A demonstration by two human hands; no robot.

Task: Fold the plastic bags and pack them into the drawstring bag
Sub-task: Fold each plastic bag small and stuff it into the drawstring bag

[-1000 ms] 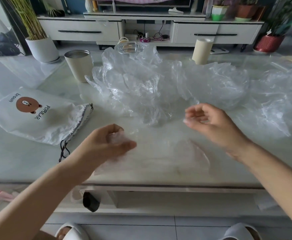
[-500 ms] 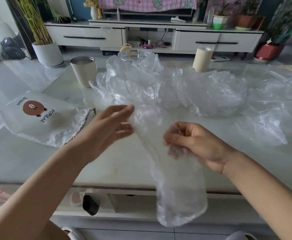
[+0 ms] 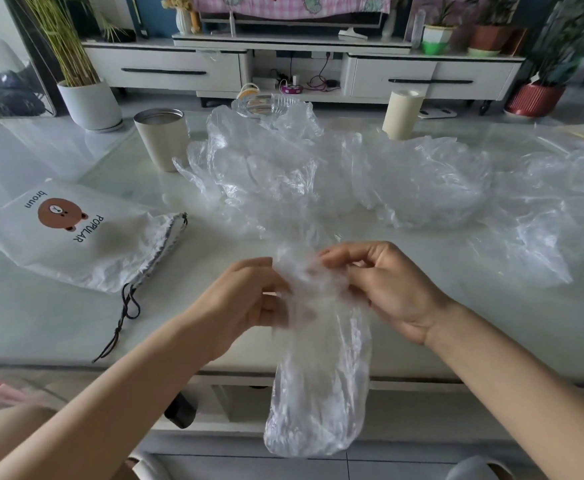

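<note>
The big pale surface [image 3: 58, 323] held everything. Across its far side lay a large heap of clear plastic bags [image 3: 335, 174], all crumpled and not yet folded. On the left lay the white drawstring bag [image 3: 86, 237] with a bear on it. It lay on its side, well apart from the hands, and nothing was going into it.

One plastic bag [image 3: 321, 393] was up in the air. A second before, it lay low on the surface and the hands were apart. Now it hung down past the near edge, and the hands had come close together at its top.

The left hand [image 3: 245, 303] gripped the top of the bag with curled fingers. The right hand [image 3: 384, 285] pinched the same top from the other side.

So this bag was picked up and pulled straight. I think the folding was only about to start, and the packing would come after.
</note>
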